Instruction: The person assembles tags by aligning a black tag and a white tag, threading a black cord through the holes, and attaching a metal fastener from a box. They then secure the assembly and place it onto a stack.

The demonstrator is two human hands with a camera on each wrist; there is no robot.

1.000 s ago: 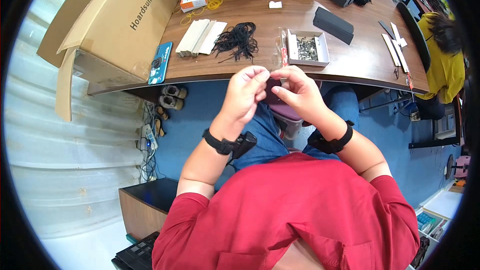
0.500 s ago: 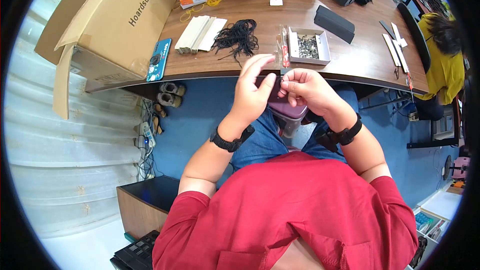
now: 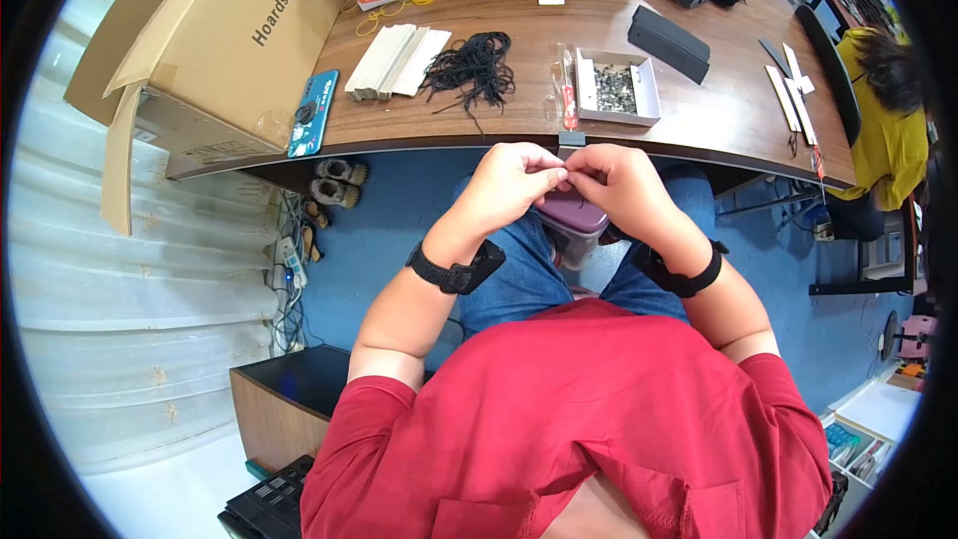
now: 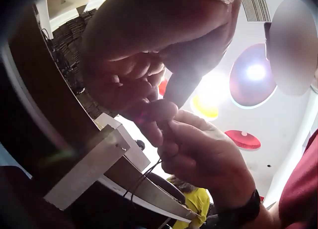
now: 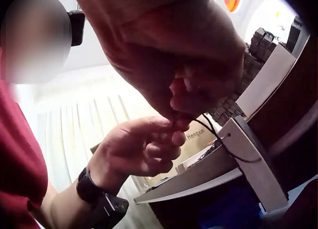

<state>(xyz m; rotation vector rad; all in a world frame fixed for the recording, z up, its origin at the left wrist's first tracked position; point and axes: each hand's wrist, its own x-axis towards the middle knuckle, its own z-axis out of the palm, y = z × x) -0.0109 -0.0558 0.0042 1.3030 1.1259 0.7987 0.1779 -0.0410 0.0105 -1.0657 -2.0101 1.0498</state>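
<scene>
Near the middle of the head view, the left hand (image 3: 511, 188) and right hand (image 3: 631, 195) meet just off the counter (image 3: 529, 30). Their fingers are curled and pinch a thin dark cord (image 5: 217, 135), which trails from the fingertips near a pale strip with a hole (image 5: 256, 167). Whether it passes through that hole, I cannot tell. On the counter, a tangle of black cords (image 3: 479, 70) lies between stacked pale strips (image 3: 387, 62) and an open white box (image 3: 648, 102) of small pieces.

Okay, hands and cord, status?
Left hand and right hand: fingertips together, pinching black cord. Holed card close by. Fingers hide the pinched part.
</scene>
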